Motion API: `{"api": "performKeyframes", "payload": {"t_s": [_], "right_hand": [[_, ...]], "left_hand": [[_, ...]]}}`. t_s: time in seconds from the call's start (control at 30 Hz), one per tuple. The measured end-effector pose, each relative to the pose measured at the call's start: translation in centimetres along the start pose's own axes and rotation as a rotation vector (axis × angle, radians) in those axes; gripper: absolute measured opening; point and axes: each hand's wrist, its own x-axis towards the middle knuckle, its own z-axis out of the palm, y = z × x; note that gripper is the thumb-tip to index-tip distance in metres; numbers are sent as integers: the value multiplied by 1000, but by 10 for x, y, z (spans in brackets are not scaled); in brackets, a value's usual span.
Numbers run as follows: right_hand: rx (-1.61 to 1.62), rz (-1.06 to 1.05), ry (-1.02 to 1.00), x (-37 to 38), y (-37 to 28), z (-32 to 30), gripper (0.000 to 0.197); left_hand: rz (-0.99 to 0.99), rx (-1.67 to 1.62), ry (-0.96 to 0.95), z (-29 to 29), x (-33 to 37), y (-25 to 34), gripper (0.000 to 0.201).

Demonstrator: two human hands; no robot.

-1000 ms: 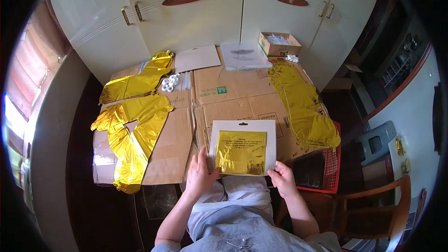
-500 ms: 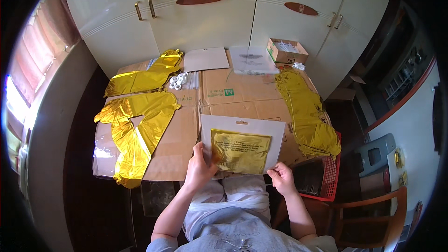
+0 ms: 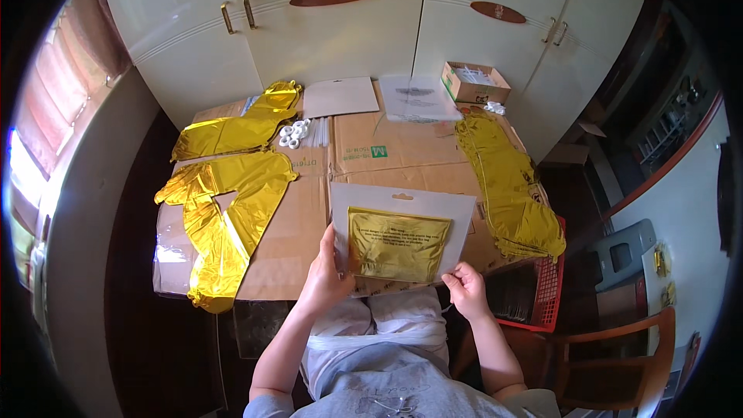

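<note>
A flat package (image 3: 397, 244) faces me above the near edge of the cardboard-covered table: a white card with a hang hole at its top and a clear bag of folded gold foil on it. My left hand (image 3: 328, 277) grips its lower left edge, thumb up along the side. At the lower right corner my right hand (image 3: 466, 292) pinches the package between thumb and curled fingers. To the left lie flat gold foil balloons (image 3: 246, 217), and further gold foil balloons (image 3: 507, 182) are stacked at the right.
White rings of ribbon or tape (image 3: 294, 134) lie beside clear straws (image 3: 320, 131). Behind are a grey card (image 3: 340, 96), clear plastic bags (image 3: 420, 99) and a small carton (image 3: 474, 82) of white sticks. A red basket (image 3: 551, 294) and a wooden chair (image 3: 611, 371) stand at the right.
The package has risen slightly, and its foil bag hangs flatter against the card. My left hand has shifted up along the left edge; my right hand stays at the lower right corner.
</note>
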Motion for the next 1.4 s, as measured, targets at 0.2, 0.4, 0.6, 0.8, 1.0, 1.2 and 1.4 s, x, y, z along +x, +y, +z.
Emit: {"api": "performKeyframes", "payload": {"t_s": [0.2, 0.4, 0.6, 0.8, 1.0, 1.2, 1.4], "right_hand": [[-52, -64, 13, 1, -2, 7, 9], [-34, 1, -16, 3, -8, 3, 7], [-7, 31, -239, 1, 9, -5, 13], [341, 6, -187, 31, -45, 10, 28], [239, -86, -162, 53, -39, 17, 17], [-93, -461, -127, 69, -64, 13, 16], [-246, -438, -170, 82, -63, 4, 44]], "left_hand": [[30, 32, 89, 4, 4, 3, 87], [-79, -491, -9, -9, 5, -13, 63], [-43, -930, -5, -17, 27, 0, 39], [-68, -818, -92, -12, 19, 5, 20], [-63, -808, -74, -4, 18, -2, 16], [176, -702, -112, -28, 32, 6, 24], [261, -690, -164, -27, 40, 4, 33]]}}
